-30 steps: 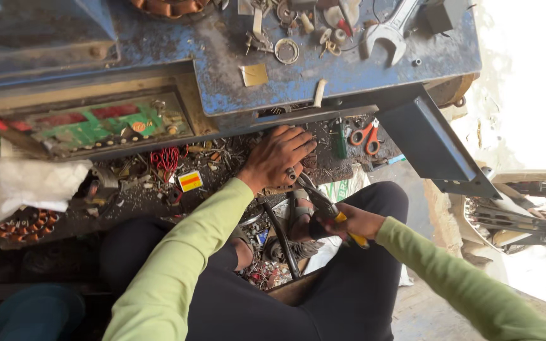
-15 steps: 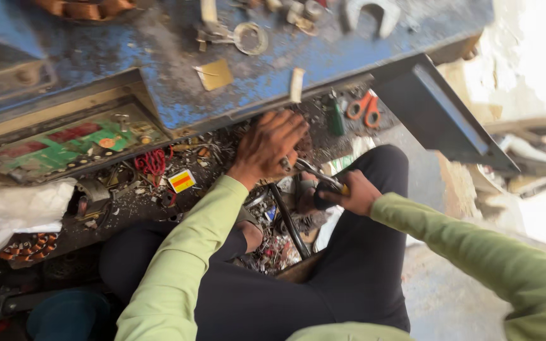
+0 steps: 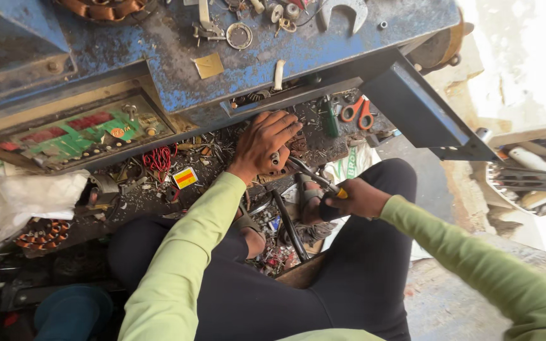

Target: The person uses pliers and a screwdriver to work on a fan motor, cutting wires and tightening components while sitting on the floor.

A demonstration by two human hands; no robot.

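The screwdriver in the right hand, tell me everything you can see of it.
The screwdriver has a slim grey metal shaft and a handle that shows yellow and black at its collar; the rest of the handle is hidden inside the right hand, which is closed around it. It lies slanted, handle low towards the lap, shaft running up and left to the left hand. The tip is hidden under those fingers, so what it meets cannot be seen. It hangs over the cluttered shelf of small metal parts.
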